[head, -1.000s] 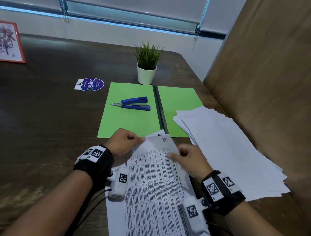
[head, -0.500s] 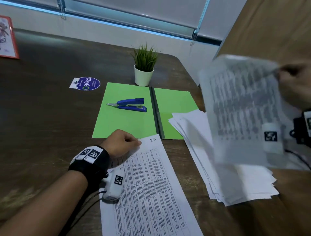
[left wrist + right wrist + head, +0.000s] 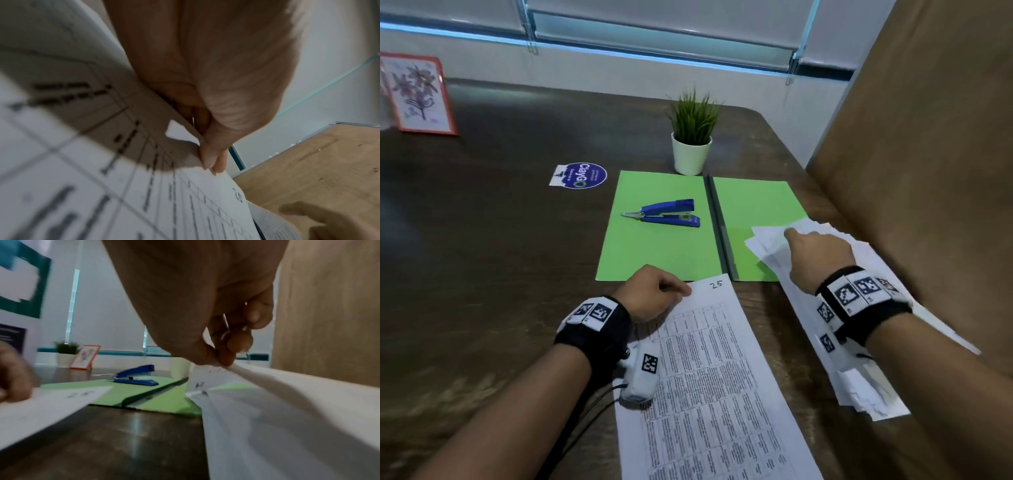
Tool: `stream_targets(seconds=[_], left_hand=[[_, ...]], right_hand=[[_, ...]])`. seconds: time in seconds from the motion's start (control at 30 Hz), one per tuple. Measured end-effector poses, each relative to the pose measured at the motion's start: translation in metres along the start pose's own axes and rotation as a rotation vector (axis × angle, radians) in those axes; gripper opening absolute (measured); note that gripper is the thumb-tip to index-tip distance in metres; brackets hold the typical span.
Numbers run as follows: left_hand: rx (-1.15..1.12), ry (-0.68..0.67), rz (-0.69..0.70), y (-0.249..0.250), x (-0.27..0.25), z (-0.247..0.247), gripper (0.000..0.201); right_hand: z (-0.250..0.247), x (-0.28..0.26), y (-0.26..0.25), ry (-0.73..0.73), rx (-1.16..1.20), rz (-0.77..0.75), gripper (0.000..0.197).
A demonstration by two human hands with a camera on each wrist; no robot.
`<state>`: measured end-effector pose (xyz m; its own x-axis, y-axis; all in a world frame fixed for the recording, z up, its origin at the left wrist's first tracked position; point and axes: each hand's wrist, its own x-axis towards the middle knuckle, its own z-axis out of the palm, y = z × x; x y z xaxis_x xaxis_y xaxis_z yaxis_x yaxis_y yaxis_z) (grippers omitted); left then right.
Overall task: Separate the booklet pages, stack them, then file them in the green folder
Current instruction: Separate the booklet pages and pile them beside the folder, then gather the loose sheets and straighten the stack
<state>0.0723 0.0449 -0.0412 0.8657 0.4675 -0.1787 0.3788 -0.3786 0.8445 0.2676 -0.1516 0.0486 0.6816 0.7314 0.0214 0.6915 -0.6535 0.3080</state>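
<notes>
R hand [image 3: 816, 255] pinches a loose page over the stack [image 3: 859, 308], right of the green folder [image 3: 661, 246]. L hand [image 3: 650, 294] pinches the booklet [image 3: 715, 377] corner, below it. Square edges w/ the stack before releasing.

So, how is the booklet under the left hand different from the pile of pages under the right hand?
The booklet lies neat with its printed table and the number 25 facing up; the pile of pages is fanned out and shows mostly blank backs. The booklet lies wholly on the table; the pile overlaps the green folder. The left hand pinches the booklet's corner; the right hand pinches the pile's top sheet. Both are white paper.
</notes>
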Motion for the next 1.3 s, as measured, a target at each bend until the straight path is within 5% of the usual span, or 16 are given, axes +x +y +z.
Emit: stream_targets(seconds=[0.2, 0.37, 0.47, 0.63, 0.83, 0.9, 0.97, 1.07, 1.17, 1.23, 1.3], left_hand=[[-0.024, -0.01, -0.008, -0.004, 0.003, 0.0, 0.024], [-0.068, 0.003, 0.026, -0.005, 0.005, -0.001, 0.028], [-0.155, 0.064, 0.035, -0.005, 0.005, -0.003, 0.031], [-0.24, 0.157, 0.042, -0.001, 0.001, -0.003, 0.02], [0.198, 0.466, 0.236, 0.037, -0.014, 0.002, 0.03], [0.185, 0.403, 0.247, 0.058, -0.025, 0.013, 0.036], [0.064, 0.193, 0.17, 0.083, -0.035, 0.026, 0.062], [-0.344, -0.028, 0.209, 0.119, -0.037, 0.042, 0.068], [-0.673, 0.124, 0.148, 0.154, -0.034, 0.039, 0.046], [-0.62, 0.266, 0.087, 0.169, -0.034, 0.03, 0.036], [-0.708, 0.256, 0.112, 0.178, -0.034, 0.023, 0.03]], right_hand=[[0.052, 0.011, 0.001, -0.172, 0.385, 0.209, 0.044], [0.055, -0.016, -0.026, 0.004, 0.795, 0.187, 0.024], [0.049, -0.044, -0.054, -0.237, 1.278, 0.12, 0.031], [0.058, -0.057, -0.059, -0.24, 1.345, 0.097, 0.037], [0.049, -0.047, -0.034, 0.014, 1.541, 0.277, 0.029], [0.029, -0.048, -0.029, 0.136, 1.599, 0.329, 0.032], [0.004, -0.05, -0.027, 0.241, 1.686, 0.292, 0.031], [-0.035, -0.062, -0.034, 0.065, 1.816, 0.107, 0.042], [-0.056, -0.075, -0.034, 0.004, 1.832, -0.055, 0.048], [-0.063, -0.081, -0.028, 0.095, 1.8, -0.134, 0.04], [-0.063, -0.076, -0.012, 0.263, 1.538, -0.129, 0.036]])
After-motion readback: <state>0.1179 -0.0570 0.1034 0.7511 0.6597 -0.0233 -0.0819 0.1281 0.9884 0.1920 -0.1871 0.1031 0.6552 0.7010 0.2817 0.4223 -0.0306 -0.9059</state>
